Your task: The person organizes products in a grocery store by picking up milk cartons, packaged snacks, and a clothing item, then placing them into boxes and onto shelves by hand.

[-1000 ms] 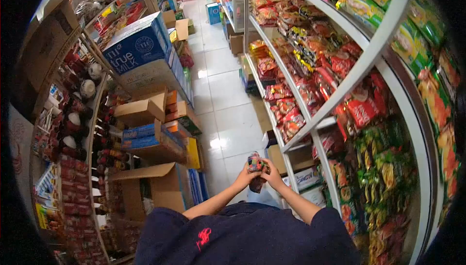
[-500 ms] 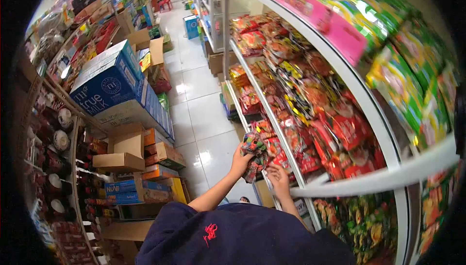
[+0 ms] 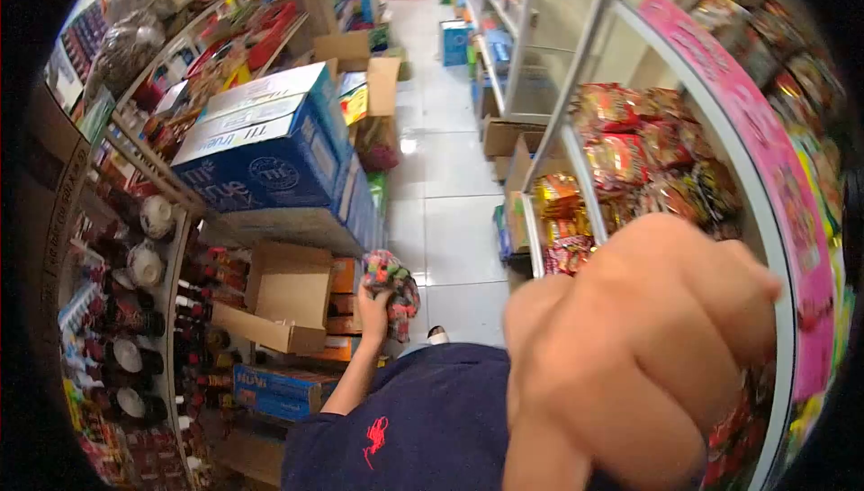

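Low and left of centre, my left hand (image 3: 372, 311) is closed around a bunched-up cloth (image 3: 405, 300) with a red, green and dark pattern. The cloth hangs in loose folds over the aisle, beside the cardboard boxes. My right hand (image 3: 630, 338) is raised very close to the camera, large and slightly blurred. Its fingers are curled in; whether anything is inside them is hidden. Behind this hand, partly covered by it, are shelves of red snack packets (image 3: 621, 160).
Blue milk cartons (image 3: 261, 162) are stacked at the left, above an open cardboard box (image 3: 288, 297). Dark bottles (image 3: 193, 347) line the left shelf. A white-framed shelf (image 3: 783, 257) with a pink strip curves along the right. The tiled aisle (image 3: 441, 167) runs ahead.
My right hand has left the cloth's side and risen close to the camera. My left hand, still holding the cloth, is farther left in view. The view has swung to the right.
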Demonstrator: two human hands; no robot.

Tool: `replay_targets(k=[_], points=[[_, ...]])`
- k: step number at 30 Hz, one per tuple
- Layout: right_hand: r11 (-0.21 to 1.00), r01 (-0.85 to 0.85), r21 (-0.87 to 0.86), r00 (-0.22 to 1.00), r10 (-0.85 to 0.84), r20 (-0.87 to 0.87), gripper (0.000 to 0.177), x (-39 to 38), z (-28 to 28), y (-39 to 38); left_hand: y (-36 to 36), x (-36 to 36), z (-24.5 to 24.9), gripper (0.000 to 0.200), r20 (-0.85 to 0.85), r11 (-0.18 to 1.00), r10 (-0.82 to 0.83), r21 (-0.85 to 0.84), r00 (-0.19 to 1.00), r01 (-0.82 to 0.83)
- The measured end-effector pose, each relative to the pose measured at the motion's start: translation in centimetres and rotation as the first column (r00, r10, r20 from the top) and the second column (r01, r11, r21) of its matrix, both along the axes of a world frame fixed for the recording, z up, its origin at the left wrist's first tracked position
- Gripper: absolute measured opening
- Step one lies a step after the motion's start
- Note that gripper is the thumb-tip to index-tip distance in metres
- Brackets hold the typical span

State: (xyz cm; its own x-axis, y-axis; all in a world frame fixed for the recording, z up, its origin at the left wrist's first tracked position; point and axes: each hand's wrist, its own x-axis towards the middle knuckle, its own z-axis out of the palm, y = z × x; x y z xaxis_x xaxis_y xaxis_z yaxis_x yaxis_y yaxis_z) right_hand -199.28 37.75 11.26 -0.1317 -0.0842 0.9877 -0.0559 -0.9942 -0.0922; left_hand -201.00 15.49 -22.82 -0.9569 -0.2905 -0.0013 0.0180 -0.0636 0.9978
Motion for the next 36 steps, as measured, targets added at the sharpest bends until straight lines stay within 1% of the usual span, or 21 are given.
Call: replay_targets(k=[1, 2, 4, 5, 6, 7, 8, 11, 13, 14, 15, 17, 19, 20, 22, 25, 28, 31, 33, 35, 36], points=[[0.999, -0.032, -0.008, 0.998, 0.032, -0.059, 0.043, -1.5, 1.1, -1.1, -1.3, -0.7, 0.3, 0.034, -0.036, 1.0, 0.027, 0.001, 0.999, -0.027], [0.998, -0.064, -0.018, 0.994, 0.062, -0.093, 0.042, -2.9, 1.8, -2.2, -2.4, -1.2, 0.6, 0.034, -0.026, 0.994, 0.106, -0.004, 0.994, -0.106], [0.992, -0.123, -0.019, 0.985, 0.12, -0.124, 0.042, -5.8, 2.4, -4.0, -2.6, -1.5, 3.3, 0.033, 0.027, 0.967, 0.256, -0.003, 0.966, -0.256], [0.989, -0.149, -0.017, 0.98, 0.145, -0.136, 0.042, -7.3, 2.5, -4.8, -2.9, -1.6, 3.6, 0.033, 0.024, 0.958, 0.286, 0.013, 0.958, -0.286], [0.987, -0.161, -0.019, 0.976, 0.156, -0.149, 0.042, -8.5, 2.4, -5.5, -3.4, -1.8, 2.2, 0.033, 0.037, 0.936, 0.35, 0.036, 0.936, -0.351], [0.982, -0.186, -0.016, 0.971, 0.181, -0.159, 0.042, -10.0, 2.2, -6.2, -3.0, -2.3, 3.8, 0.033, 0.051, 0.908, 0.413, 0.059, 0.909, -0.415], [0.977, -0.211, -0.016, 0.965, 0.205, -0.164, 0.042, -11.4, 2.3, -6.8, -4.2, -2.0, 0.2, 0.033, 0.062, 0.913, 0.405, 0.031, 0.912, -0.408], [0.958, -0.288, -0.004, 0.945, 0.283, -0.167, 0.041, -15.9, 2.1, -8.3, -4.2, -3.6, 0.9, 0.036, 0.135, 0.892, 0.447, 0.007, 0.884, -0.452], [0.936, -0.351, -0.014, 0.924, 0.343, -0.17, 0.041, -19.4, 1.9, -8.8, -4.3, -5.5, 0.5, 0.036, 0.097, 0.853, 0.52, 0.001, 0.849, -0.523], [0.923, -0.385, -0.018, 0.909, 0.375, -0.183, 0.041, -21.0, 1.8, -9.0, -4.3, -6.8, 0.6, 0.037, 0.056, 0.841, 0.532, 0.085, 0.845, -0.535], [0.907, -0.42, -0.027, 0.893, 0.407, -0.19, 0.041, -22.7, 1.7, -9.2, -4.3, -8.2, 1.0, 0.037, 0.049, 0.823, 0.559, 0.085, 0.827, -0.561], [0.87, -0.492, -0.035, 0.855, 0.475, -0.209, 0.041, -26.3, 1.9, -9.9, -3.9, -11.1, 2.2, 0.038, 0.019, 0.748, 0.663, 0.03, 0.748, -0.663], [0.825, -0.563, -0.046, 0.813, 0.542, -0.213, 0.041, -29.4, 2.3, -10.3, -3.4, -13.7, 3.4, 0.041, 0.001, 0.721, 0.692, 0.01, 0.721, -0.692], [0.804, -0.593, -0.054, 0.793, 0.57, -0.214, 0.041, -31.1, 2.4, -10.5, -2.7, -15.4, 3.9, 0.042, -0.034, 0.607, 0.795, 0.02, 0.606, -0.794], [0.765, -0.641, -0.067, 0.756, 0.614, -0.225, 0.041, -33.9, 2.7, -10.7, -2.1, -17.8, 4.5, 0.042, -0.064, 0.467, 0.883, 0.03, 0.465, -0.884], [0.709, -0.701, -0.082, 0.705, 0.67, -0.231, 0.04, -37.5, 2.7, -11.0, -1.9, -19.6, 4.9, 0.043, 0.083, 0.486, 0.864, 0.117, 0.497, -0.866], [0.623, -0.776, -0.101, 0.626, 0.741, -0.242, 0.04, -40.0, 3.0, -11.6, -1.1, -21.7, 5.6, 0.041, 0.015, 0.364, 0.93, 0.085, 0.367, -0.927], [0.556, -0.821, -0.132, 0.571, 0.784, -0.243, 0.04, -41.4, 3.2, -12.3, -1.2, -21.3, 6.1, 0.039, -0.047, 0.289, 0.957, 0.098, 0.286, -0.952], [0.506, -0.849, -0.152, 0.528, 0.811, -0.253, 0.04, -42.1, 3.2, -12.6, -1.9, -21.1, 7.1, 0.037, -0.025, 0.221, 0.975, 0.206, 0.221, -0.953], [0.455, -0.873, -0.179, 0.487, 0.835, -0.255, 0.04, -42.3, 3.2, -13.4, -2.3, -21.1, 9.2, 0.037, 0.026, 0.182, 0.981, 0.201, 0.191, -0.962], [0.411, -0.89, -0.198, 0.45, 0.859, -0.243, 0.04, -42.4, 3.1, -14.0, -3.1, -20.7, 9.0, 0.038, -0.079, 0.225, 0.973, 0.147, 0.215, -0.963]])
